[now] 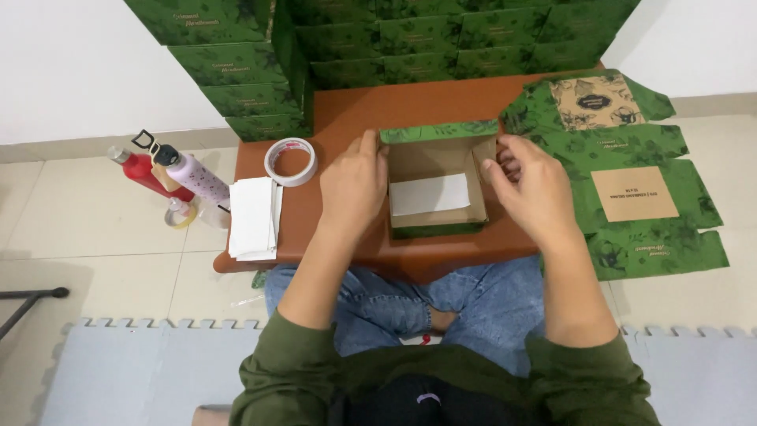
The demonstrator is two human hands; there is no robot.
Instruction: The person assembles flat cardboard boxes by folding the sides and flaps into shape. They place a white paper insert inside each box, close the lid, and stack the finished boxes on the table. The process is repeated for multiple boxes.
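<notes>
A small green cardboard box (438, 229) with a brown inside stands open on the low brown table (355, 110). A white paper sheet (430, 194) lies on its floor. My left hand (353, 185) presses against the box's left wall, fingers pointing up toward the back flap (438, 131). My right hand (530, 185) grips the right wall, fingertips curled over its edge. Both forearms wear dark green sleeves.
Finished green boxes (378, 39) are stacked along the table's back and left. A tape roll (290, 161) and a pile of white sheets (254, 217) lie at left. Flat unfolded green boxes (639, 181) lie at right. Two bottles (169, 173) lie on the floor.
</notes>
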